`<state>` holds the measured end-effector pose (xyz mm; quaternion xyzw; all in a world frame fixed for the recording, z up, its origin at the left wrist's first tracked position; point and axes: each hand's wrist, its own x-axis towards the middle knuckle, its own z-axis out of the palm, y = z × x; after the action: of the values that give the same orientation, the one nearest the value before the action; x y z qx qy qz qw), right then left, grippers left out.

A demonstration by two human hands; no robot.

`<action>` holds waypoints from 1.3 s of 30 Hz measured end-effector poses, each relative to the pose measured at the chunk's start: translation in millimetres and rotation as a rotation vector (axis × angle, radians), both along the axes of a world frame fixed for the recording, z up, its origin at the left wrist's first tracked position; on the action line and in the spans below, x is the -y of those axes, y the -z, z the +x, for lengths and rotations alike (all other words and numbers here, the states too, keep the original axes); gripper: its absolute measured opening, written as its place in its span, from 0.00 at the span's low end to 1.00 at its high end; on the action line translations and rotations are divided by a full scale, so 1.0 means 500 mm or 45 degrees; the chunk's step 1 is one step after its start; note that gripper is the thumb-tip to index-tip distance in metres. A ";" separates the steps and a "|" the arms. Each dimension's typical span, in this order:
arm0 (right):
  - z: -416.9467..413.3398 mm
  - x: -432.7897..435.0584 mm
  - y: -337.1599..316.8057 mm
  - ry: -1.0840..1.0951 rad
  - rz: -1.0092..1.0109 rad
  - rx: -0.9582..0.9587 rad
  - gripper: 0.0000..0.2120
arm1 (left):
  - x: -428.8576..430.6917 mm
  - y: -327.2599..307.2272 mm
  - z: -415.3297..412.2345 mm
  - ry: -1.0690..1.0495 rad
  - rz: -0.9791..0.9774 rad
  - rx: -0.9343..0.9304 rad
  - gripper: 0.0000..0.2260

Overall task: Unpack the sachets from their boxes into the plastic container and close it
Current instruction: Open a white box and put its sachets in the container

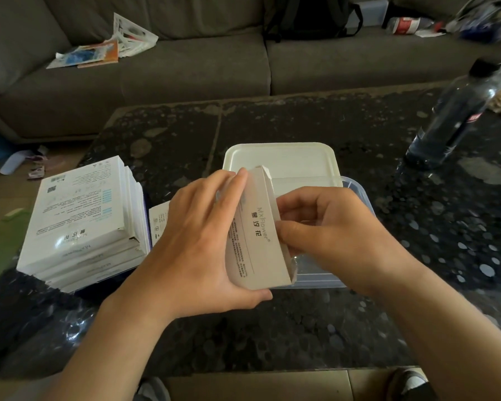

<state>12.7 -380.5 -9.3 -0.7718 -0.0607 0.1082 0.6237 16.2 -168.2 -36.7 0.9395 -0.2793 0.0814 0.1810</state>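
Observation:
My left hand [198,244] grips a white sachet box [256,230] by its two ends and holds it on edge over the clear plastic container [356,189]. On the box's right side my right hand [327,227] has its curled fingers and thumb at the open edge, above the container. What those fingers hold is hidden behind the box. The container's white lid [284,159] lies flat just behind it. A stack of several more white boxes [84,224] stands to the left on the table.
A dark speckled stone table [301,322] carries everything. A clear plastic bottle [457,117] with a black cap stands at the right back. A grey sofa [200,65] with papers and bags runs behind the table. A small white leaflet [158,221] lies beside the stack.

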 end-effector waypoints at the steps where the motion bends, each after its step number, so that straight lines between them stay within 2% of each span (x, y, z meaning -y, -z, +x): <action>1: 0.001 -0.001 -0.001 0.027 0.063 -0.047 0.05 | 0.000 -0.001 -0.001 0.016 -0.007 -0.011 0.61; 3: 0.003 -0.002 -0.001 0.111 0.075 -0.031 0.05 | 0.000 -0.003 -0.003 0.044 -0.009 -0.042 0.60; 6: 0.005 0.006 0.012 0.213 -0.255 0.305 0.06 | -0.001 -0.003 -0.005 0.068 0.002 -0.096 0.60; 8: 0.004 0.013 0.018 0.172 -0.344 0.434 0.07 | 0.000 -0.002 -0.005 0.068 -0.005 -0.116 0.60; 14: 0.006 0.014 0.031 0.070 -0.449 0.546 0.22 | 0.001 -0.001 -0.005 0.056 -0.024 -0.128 0.59; 17: 0.007 0.011 0.034 0.056 -0.416 0.489 0.28 | 0.000 0.000 -0.005 0.052 -0.029 -0.123 0.59; 20: 0.010 0.013 0.030 0.026 -0.382 0.412 0.31 | 0.000 0.000 -0.004 0.068 -0.012 -0.112 0.59; 25: 0.020 0.017 0.007 -0.051 -0.222 0.233 0.27 | 0.005 0.000 -0.006 0.101 0.064 -0.052 0.60; 30: 0.029 0.014 -0.003 -0.093 -0.187 0.191 0.19 | 0.010 0.001 -0.007 0.133 0.076 0.003 0.60; 35: 0.029 0.020 0.001 -0.070 -0.078 0.245 0.26 | -0.008 -0.009 0.004 -0.022 -0.018 -0.003 0.59; 39: 0.026 0.026 0.001 -0.217 -0.173 0.337 0.14 | -0.024 -0.016 0.008 -0.121 -0.052 0.015 0.60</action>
<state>25.4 -393.3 -10.1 -0.8116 -0.2000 0.0620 0.5454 20.5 -156.4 -28.8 0.9473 -0.2337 0.1011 0.1944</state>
